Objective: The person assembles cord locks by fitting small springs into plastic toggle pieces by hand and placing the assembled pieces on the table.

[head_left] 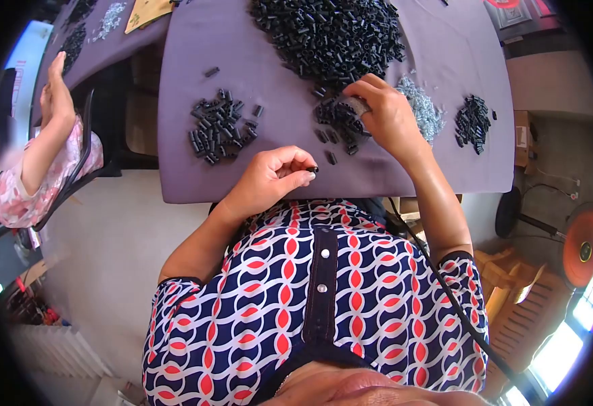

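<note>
My left hand [275, 177] is closed near the front edge of the table, its thumb and forefinger pinching a small black tube piece [313, 169]. My right hand [385, 114] reaches over a small cluster of black tube pieces [340, 125]. Its fingers are bent down at the cluster, and something greyish shows by the fingertips; what they hold is too small to make out. Just right of that hand lies a heap of small clear pieces [423, 111]. Beyond it spreads the large pile of black tubes [330, 40].
A loose pile of black tubes [218, 128] lies on the left of the purple-grey tablecloth [276, 115]; another black pile [473, 123] is on the right. At far left a person [46, 149] sits by another table. An orange fan [582, 247] stands at right.
</note>
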Demonstrator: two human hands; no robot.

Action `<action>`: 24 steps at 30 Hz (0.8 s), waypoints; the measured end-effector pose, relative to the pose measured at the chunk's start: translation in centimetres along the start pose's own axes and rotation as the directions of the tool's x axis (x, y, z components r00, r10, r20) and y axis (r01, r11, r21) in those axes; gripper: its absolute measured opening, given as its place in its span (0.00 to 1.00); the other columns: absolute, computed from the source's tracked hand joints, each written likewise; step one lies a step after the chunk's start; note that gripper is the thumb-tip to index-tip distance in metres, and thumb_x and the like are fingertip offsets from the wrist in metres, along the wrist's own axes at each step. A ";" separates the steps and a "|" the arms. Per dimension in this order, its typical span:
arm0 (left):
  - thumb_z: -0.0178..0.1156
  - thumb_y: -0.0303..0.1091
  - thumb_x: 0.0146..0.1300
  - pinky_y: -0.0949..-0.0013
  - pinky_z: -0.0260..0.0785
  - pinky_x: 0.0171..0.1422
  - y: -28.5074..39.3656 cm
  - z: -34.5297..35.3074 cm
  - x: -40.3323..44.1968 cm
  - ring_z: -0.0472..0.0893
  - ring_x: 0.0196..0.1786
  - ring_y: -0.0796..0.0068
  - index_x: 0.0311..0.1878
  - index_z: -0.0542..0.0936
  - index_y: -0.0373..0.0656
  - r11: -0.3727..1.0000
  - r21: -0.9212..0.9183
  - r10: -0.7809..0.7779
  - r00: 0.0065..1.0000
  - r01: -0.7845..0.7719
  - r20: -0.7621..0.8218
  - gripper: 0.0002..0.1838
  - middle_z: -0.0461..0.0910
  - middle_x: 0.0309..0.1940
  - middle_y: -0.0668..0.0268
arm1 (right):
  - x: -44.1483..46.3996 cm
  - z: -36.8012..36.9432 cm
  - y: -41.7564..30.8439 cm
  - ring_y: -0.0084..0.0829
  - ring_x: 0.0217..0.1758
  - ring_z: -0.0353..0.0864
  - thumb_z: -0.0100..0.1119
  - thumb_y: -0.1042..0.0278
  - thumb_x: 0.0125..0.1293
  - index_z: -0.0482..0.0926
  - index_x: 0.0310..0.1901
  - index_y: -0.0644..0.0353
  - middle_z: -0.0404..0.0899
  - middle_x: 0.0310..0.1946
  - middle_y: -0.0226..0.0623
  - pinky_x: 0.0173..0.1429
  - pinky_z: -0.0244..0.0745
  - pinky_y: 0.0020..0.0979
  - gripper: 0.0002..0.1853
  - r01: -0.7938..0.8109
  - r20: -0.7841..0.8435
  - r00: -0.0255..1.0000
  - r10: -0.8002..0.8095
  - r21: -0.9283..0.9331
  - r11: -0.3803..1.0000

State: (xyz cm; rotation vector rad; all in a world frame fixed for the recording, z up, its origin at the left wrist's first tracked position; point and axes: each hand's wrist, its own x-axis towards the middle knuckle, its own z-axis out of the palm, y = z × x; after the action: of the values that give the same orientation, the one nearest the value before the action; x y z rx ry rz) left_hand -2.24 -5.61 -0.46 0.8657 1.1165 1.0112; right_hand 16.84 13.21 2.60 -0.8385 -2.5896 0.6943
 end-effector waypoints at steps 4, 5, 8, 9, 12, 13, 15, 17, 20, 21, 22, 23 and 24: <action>0.63 0.23 0.68 0.76 0.76 0.51 -0.2 -0.3 0.2 0.83 0.42 0.82 0.49 0.81 0.35 0.999 0.003 -0.036 0.999 0.036 -0.005 0.08 0.83 0.39 0.69 | 1.6 1.7 0.9 0.48 0.46 0.83 0.60 0.80 0.53 0.83 0.44 0.58 0.80 0.40 0.41 0.49 0.80 0.43 0.16 0.083 0.062 0.995 -0.078 -0.082 0.993; 0.63 0.24 0.68 0.76 0.76 0.51 -0.2 -0.3 0.2 0.83 0.42 0.81 0.49 0.82 0.35 0.999 -0.023 -0.049 0.999 0.049 -0.006 0.08 0.84 0.39 0.69 | 1.9 1.7 0.7 0.46 0.45 0.83 0.60 0.78 0.55 0.81 0.41 0.58 0.79 0.38 0.39 0.47 0.80 0.43 0.11 0.125 0.045 0.992 -0.121 -0.099 0.987; 0.63 0.24 0.69 0.75 0.77 0.51 0.0 -0.3 0.2 0.83 0.42 0.81 0.49 0.82 0.35 0.998 -0.035 -0.055 0.999 0.054 -0.003 0.08 0.84 0.40 0.69 | 2.5 1.7 0.8 0.42 0.43 0.83 0.59 0.75 0.57 0.79 0.38 0.57 0.77 0.35 0.37 0.45 0.80 0.41 0.07 0.205 0.084 0.978 -0.192 -0.193 0.959; 0.63 0.24 0.69 0.75 0.77 0.51 -0.1 -0.3 0.2 0.83 0.42 0.81 0.49 0.82 0.35 0.998 -0.033 -0.054 0.999 0.054 -0.002 0.08 0.84 0.40 0.69 | 2.5 1.7 0.7 0.42 0.43 0.83 0.59 0.75 0.57 0.79 0.38 0.57 0.77 0.35 0.37 0.45 0.80 0.41 0.07 0.204 0.082 0.978 -0.191 -0.194 0.960; 0.62 0.24 0.69 0.76 0.76 0.49 -0.1 -0.2 0.3 0.83 0.41 0.83 0.48 0.81 0.34 0.998 -0.013 -0.055 0.998 0.055 -0.011 0.08 0.83 0.38 0.70 | 2.5 1.7 0.5 0.45 0.42 0.82 0.60 0.81 0.50 0.79 0.42 0.58 0.76 0.35 0.39 0.44 0.80 0.42 0.15 0.278 0.134 0.957 -0.255 -0.197 0.940; 0.62 0.24 0.69 0.76 0.76 0.49 -0.1 -0.2 0.3 0.83 0.41 0.83 0.48 0.81 0.34 0.998 -0.008 -0.055 0.998 0.055 -0.011 0.08 0.83 0.38 0.70 | 2.4 1.8 0.6 0.44 0.42 0.81 0.60 0.80 0.50 0.78 0.41 0.58 0.76 0.34 0.39 0.43 0.80 0.41 0.14 0.293 0.116 0.955 -0.275 -0.201 0.935; 0.62 0.25 0.69 0.76 0.76 0.49 -0.1 -0.2 0.3 0.83 0.42 0.83 0.48 0.81 0.34 0.999 -0.002 -0.055 0.998 0.055 -0.011 0.08 0.83 0.38 0.69 | 2.4 1.9 0.5 0.43 0.41 0.81 0.60 0.80 0.51 0.77 0.41 0.58 0.75 0.34 0.38 0.43 0.80 0.41 0.14 0.308 0.095 0.951 -0.294 -0.206 0.929; 0.62 0.25 0.69 0.76 0.77 0.49 -0.1 -0.1 0.3 0.83 0.41 0.82 0.48 0.81 0.34 0.998 -0.004 -0.058 0.998 0.058 -0.018 0.08 0.83 0.38 0.69 | 2.3 1.9 0.0 0.37 0.41 0.82 0.58 0.73 0.56 0.78 0.39 0.57 0.76 0.34 0.35 0.42 0.81 0.37 0.08 0.367 0.095 0.930 -0.355 -0.259 0.893; 0.64 0.25 0.68 0.76 0.77 0.50 -0.1 -0.1 0.4 0.84 0.41 0.81 0.48 0.82 0.35 0.999 0.013 -0.047 0.999 0.047 -0.019 0.07 0.84 0.38 0.69 | 2.4 1.8 0.0 0.37 0.41 0.82 0.57 0.72 0.57 0.78 0.40 0.57 0.76 0.34 0.35 0.42 0.81 0.37 0.08 0.372 0.119 0.928 -0.352 -0.265 0.890; 0.64 0.25 0.68 0.76 0.77 0.50 -0.1 -0.1 0.4 0.84 0.41 0.81 0.48 0.82 0.35 0.999 0.019 -0.043 0.999 0.043 -0.019 0.07 0.84 0.38 0.69 | 2.3 1.9 0.1 0.37 0.41 0.82 0.57 0.72 0.57 0.78 0.40 0.57 0.76 0.34 0.35 0.42 0.81 0.37 0.08 0.373 0.113 0.928 -0.355 -0.267 0.889; 0.64 0.25 0.68 0.76 0.77 0.49 -0.2 0.0 0.5 0.84 0.40 0.81 0.48 0.82 0.35 0.999 0.029 -0.038 0.999 0.038 -0.024 0.07 0.84 0.37 0.69 | 2.2 2.1 0.3 0.38 0.41 0.82 0.58 0.73 0.58 0.77 0.39 0.57 0.76 0.34 0.36 0.42 0.81 0.37 0.08 0.359 0.108 0.933 -0.343 -0.267 0.894; 0.64 0.25 0.68 0.76 0.77 0.49 -0.2 0.0 0.5 0.84 0.40 0.81 0.47 0.81 0.35 0.999 0.037 -0.033 0.999 0.034 -0.029 0.07 0.84 0.37 0.69 | 2.2 2.2 0.4 0.38 0.41 0.82 0.58 0.73 0.58 0.77 0.39 0.57 0.75 0.35 0.36 0.42 0.81 0.38 0.07 0.346 0.104 0.938 -0.330 -0.265 0.900; 0.64 0.25 0.68 0.76 0.77 0.49 -0.3 0.1 0.5 0.84 0.40 0.81 0.47 0.81 0.35 0.999 0.041 -0.032 0.999 0.033 -0.031 0.07 0.84 0.37 0.69 | 2.1 2.1 0.5 0.38 0.41 0.82 0.58 0.73 0.58 0.77 0.39 0.57 0.75 0.35 0.36 0.42 0.81 0.38 0.07 0.348 0.100 0.937 -0.333 -0.264 0.900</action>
State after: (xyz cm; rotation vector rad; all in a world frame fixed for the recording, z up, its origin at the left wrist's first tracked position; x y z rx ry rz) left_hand -2.02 -5.19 -0.85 0.8650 1.1777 0.9802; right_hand 14.52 14.11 0.94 -0.4182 -2.8210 0.2566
